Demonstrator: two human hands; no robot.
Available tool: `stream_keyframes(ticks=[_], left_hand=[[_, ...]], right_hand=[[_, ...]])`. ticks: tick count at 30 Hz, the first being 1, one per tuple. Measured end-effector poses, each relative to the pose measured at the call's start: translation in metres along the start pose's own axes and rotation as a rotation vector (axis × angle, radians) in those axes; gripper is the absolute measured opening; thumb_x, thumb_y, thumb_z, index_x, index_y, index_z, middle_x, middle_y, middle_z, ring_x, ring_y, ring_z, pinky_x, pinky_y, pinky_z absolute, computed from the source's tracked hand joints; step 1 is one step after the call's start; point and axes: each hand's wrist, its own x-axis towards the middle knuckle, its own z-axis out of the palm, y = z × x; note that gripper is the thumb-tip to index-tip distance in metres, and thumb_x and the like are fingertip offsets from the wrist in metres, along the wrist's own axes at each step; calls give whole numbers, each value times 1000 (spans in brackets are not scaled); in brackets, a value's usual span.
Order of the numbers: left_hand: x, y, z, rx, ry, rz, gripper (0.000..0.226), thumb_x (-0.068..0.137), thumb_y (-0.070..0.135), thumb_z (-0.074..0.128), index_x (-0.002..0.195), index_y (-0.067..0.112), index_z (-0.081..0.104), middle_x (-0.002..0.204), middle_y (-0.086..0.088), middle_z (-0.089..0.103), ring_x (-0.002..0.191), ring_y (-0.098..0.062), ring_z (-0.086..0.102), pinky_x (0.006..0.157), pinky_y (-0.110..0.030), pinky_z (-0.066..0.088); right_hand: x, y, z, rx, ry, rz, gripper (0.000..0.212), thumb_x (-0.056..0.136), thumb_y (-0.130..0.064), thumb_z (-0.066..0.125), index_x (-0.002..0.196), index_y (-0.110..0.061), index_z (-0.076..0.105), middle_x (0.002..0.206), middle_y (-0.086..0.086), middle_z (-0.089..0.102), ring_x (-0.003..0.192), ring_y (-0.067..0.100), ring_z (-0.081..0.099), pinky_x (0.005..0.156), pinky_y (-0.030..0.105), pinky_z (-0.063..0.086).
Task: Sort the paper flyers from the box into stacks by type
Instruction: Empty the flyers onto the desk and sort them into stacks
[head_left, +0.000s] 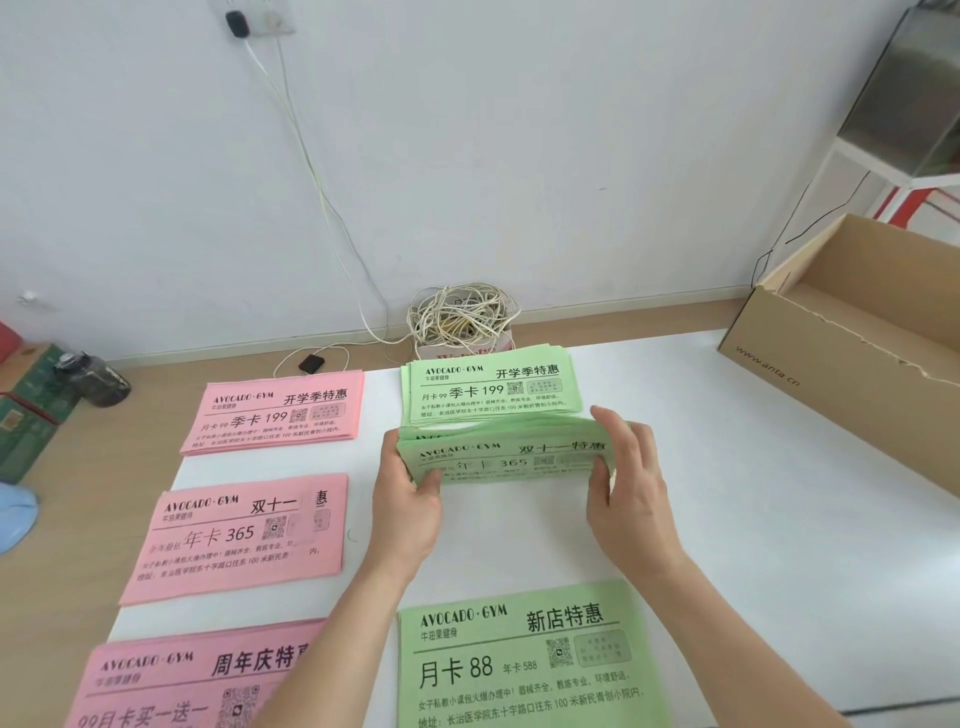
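Nearest the camera, the pink 周年庆 stack and the green 新店特惠 stack are lying side by side on the white tabletop, with the forearms crossing over them. A bit further up on the left, the pink 双十一 stack is sitting flat. In the middle, the left hand and right hand are gripping the green 双十一 bundle by its two short ends, fingers curled round it and thumbs pressing the printed face (can't tell if its bottom edge is touching the table). Just behind it the green 开学季 stack is resting slightly fanned, and the pink 开学季 stack is lying to its left. Far right, the cardboard box is standing open, and a cable tangle is sitting by the wall
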Motion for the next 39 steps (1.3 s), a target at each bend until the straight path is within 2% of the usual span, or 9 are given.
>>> stream_keyframes(ticks=[5,9,12,15,17,21,29,34,39], left_hand=[[-1,-5,-6,147,-16,12,41,87,-13,49,109,20,41,91,18,56,84,11,53,69,1,36],[-1,-14,-10,241,-15,8,38,86,-10,50,116,13,44,91,2,64,89,-19,62,79,-28,47],[-2,-11,-10,268,-8,-3,41,84,-11,50,114,16,44,92,0,65,93,-26,63,82,-38,48],[-2,-2,-17,297,-23,-49,51,81,-11,52,109,30,38,92,8,67,91,-18,65,80,-36,51],[-4,3,-27,341,-35,-87,57,80,-8,56,118,30,36,85,12,67,86,-15,65,76,-34,50],[-18,3,-38,556,-78,-65,68,76,0,63,130,25,29,88,10,64,87,-19,63,78,-33,48],[-36,-3,-38,854,-68,108,26,84,15,60,109,22,52,103,2,56,88,-16,56,70,-23,34],[-41,0,-43,866,-166,91,47,80,35,69,120,23,47,114,4,52,101,-16,53,81,-25,39],[-46,-1,-46,926,-200,140,53,79,33,72,123,20,46,113,-2,55,100,-20,54,80,-27,39]], right_hand=[[-3,2,-4,-20,-66,13,65,81,16,50,130,-23,34,111,9,49,66,18,49,56,27,41],[0,3,-5,-23,-105,8,63,86,11,47,135,-26,32,115,8,51,82,24,54,61,33,47],[2,3,-9,-44,-114,3,63,86,10,48,133,-30,33,112,8,54,78,28,57,60,38,50],[10,-5,-18,16,-169,91,72,83,13,46,129,-41,36,113,-7,55,85,14,56,71,32,49],[18,-12,-25,91,-285,257,76,81,12,43,124,-50,36,101,-17,57,78,18,61,67,33,52],[22,-18,-23,98,-472,513,75,76,9,40,127,-46,35,84,-7,60,69,25,65,58,45,57],[12,-19,-6,-210,-470,446,71,74,6,44,138,-22,28,93,4,66,78,27,53,63,34,40],[8,-18,-9,-335,-446,393,58,85,-15,55,137,-15,29,102,6,59,96,29,52,76,35,38],[6,-21,-33,-279,-716,402,79,76,-40,73,140,-28,27,126,-1,44,120,20,39,97,30,35]])
